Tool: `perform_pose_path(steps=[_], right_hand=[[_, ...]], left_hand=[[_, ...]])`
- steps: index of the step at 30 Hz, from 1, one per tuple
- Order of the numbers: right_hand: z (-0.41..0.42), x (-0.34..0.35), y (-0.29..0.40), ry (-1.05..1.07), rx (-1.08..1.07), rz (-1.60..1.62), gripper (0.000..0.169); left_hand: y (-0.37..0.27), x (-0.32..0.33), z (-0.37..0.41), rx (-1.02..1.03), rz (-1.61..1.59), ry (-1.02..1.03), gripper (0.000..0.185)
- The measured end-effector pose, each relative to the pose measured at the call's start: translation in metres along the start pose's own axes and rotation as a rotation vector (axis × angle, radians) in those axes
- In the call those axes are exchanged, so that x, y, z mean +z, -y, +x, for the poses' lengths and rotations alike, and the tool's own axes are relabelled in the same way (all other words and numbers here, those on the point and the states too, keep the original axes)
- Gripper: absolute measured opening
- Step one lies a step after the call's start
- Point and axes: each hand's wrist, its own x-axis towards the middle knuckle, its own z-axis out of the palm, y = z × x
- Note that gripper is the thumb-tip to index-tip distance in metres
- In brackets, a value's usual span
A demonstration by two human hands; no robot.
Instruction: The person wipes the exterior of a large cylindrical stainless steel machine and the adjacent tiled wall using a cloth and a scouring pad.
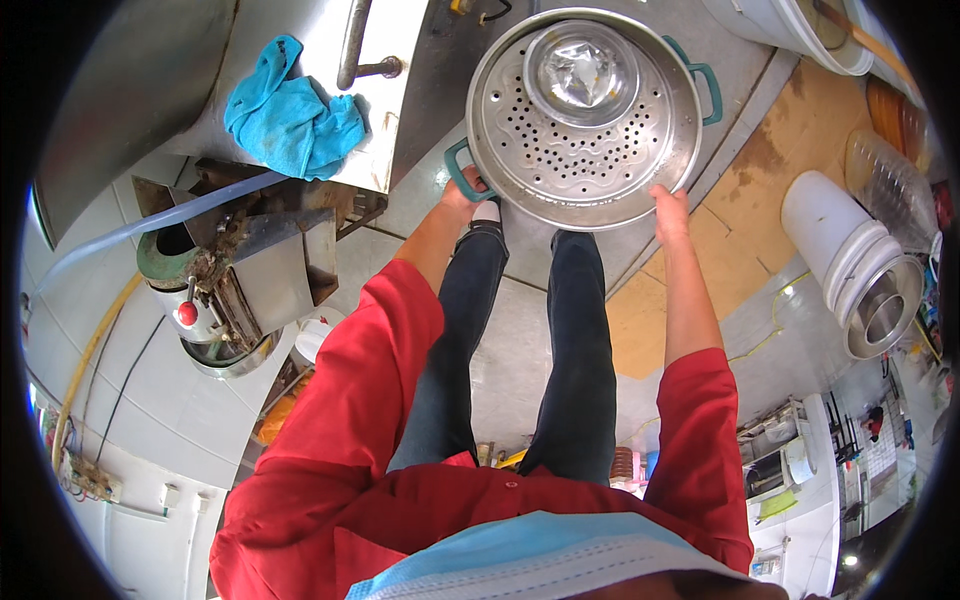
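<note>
A wide round metal steamer pan (581, 169) with a perforated floor and teal side handles is held out before me, over the tiled floor. My left hand (466, 187) is closed around its left teal handle (459, 169). At the near right rim, my right hand (670, 210) grips the edge with the thumb on top. Toward the far side of the perforated floor sits a round, shiny bowl (582, 73). Bright reflections hide what is in the bowl, if anything. The pan's other teal handle (707, 94), on the far right, is not held.
A blue cloth (292, 120) lies on a steel surface at upper left, beside a metal bar handle (354, 45). Below it stands a machine with a red-knobbed lever (187, 313). White buckets (829, 225) and flattened cardboard (720, 262) are on my right.
</note>
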Motion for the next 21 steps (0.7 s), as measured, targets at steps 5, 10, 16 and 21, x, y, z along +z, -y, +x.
perform_pose_path(steps=[5,10,16,21], right_hand=[[-0.011,0.02,-0.023,0.041,-0.004,0.018,0.053],[-0.016,0.029,-0.025,0.031,-0.067,0.087,0.046],[-0.015,0.024,0.005,-0.004,-0.012,-0.065,0.04],[0.002,0.02,0.006,-0.114,-0.206,-0.272,0.037]], left_hand=[[0.0,-0.018,-0.023,-0.007,-0.082,-0.083,0.033],[0.01,-0.042,-0.024,-0.013,-0.092,-0.062,0.039],[0.003,-0.041,-0.086,-0.115,0.116,-0.211,0.047],[0.009,-0.089,-0.158,-0.077,0.393,-0.264,0.051]])
